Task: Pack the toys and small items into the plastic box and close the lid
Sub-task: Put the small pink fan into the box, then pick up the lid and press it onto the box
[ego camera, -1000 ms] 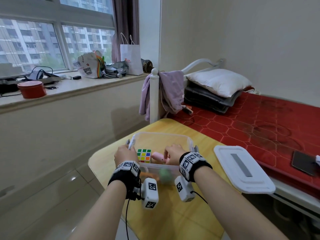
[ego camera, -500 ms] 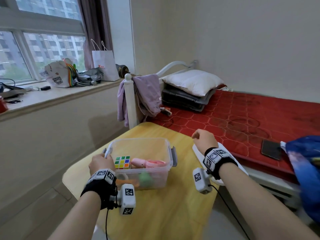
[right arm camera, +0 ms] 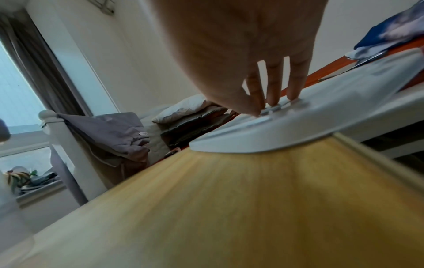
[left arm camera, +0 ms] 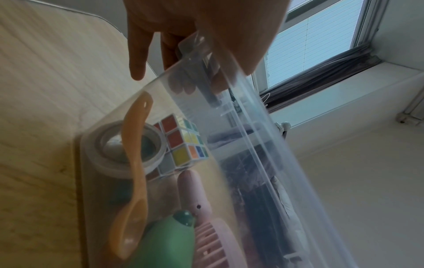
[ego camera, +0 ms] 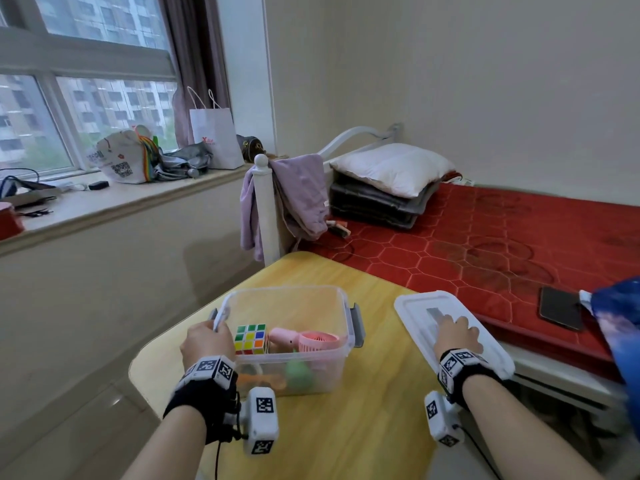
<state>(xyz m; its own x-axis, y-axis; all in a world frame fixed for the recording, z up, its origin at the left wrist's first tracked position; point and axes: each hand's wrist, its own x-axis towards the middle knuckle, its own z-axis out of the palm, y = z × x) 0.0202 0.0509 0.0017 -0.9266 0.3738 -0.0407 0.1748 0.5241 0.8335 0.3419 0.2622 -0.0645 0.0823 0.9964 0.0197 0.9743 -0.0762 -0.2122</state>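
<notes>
Yellow table (ego camera: pixel 363 427): box (ego camera: pixel 332 362) pinched at rim by left hand (ego camera: pixel 207 342), kept steady; lid (ego camera: pixel 415 308) touched by right hand (ego camera: pixel 456 336), fingers straight, for lifting.

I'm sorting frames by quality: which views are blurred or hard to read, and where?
Head view: fairly sharp, wide-angle bending at edges, soft daylight. Left wrist: clear plastic box wall smears what lies behind it; left hand dark and backlit. Right wrist: table streaked with blur, white lid soft.
</notes>
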